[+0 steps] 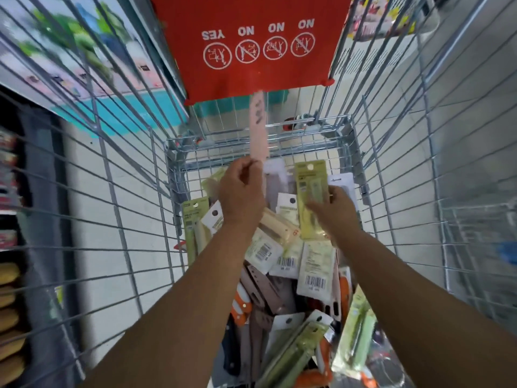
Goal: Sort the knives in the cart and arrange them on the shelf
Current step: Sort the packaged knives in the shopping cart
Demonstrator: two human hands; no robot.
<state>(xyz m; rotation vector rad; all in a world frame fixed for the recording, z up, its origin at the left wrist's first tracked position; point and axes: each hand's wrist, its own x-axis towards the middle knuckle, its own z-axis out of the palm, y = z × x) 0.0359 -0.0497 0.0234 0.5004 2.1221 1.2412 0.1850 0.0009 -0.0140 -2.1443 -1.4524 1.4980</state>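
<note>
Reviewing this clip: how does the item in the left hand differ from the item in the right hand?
The left hand pinches a pink knife, long and narrow, with no card visible; the right hand grips a yellow-green carded pack, wider, with a hang hole at its top. The pink knife stands upright, reaching the cart's red flap; the yellow-green carded pack sits lower, just over the pile. Both are held above the knives in the cart.

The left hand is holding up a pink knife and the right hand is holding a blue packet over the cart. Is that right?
Not quite. In the head view, the right hand holds a pale yellow-green packet, not a blue one. The rest stands: the left hand holds up a pink knife over the cart.
</note>
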